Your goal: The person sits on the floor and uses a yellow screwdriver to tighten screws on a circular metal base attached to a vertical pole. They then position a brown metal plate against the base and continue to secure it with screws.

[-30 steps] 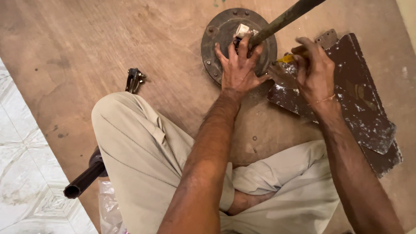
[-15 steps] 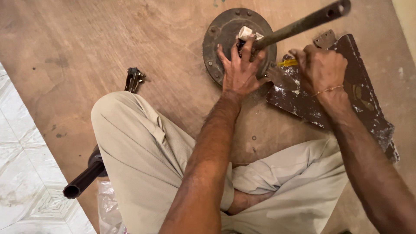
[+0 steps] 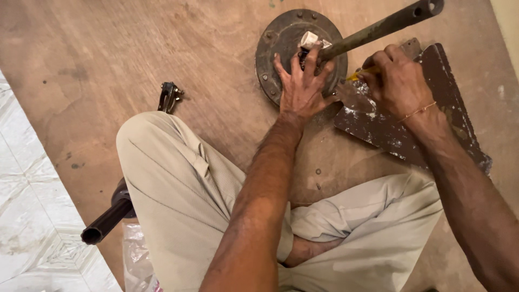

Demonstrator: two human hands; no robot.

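Plywood flooring is lying under you; your left hand is pressing spread fingers on the round metal plate, while your right hand is gripping a yellow-handled tool beside it.

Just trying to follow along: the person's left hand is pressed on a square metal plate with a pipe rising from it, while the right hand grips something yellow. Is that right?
Not quite. The metal plate under the left hand is round, not square, as the head view shows. The rest holds: a pipe rises from it, and the right hand grips something yellow.
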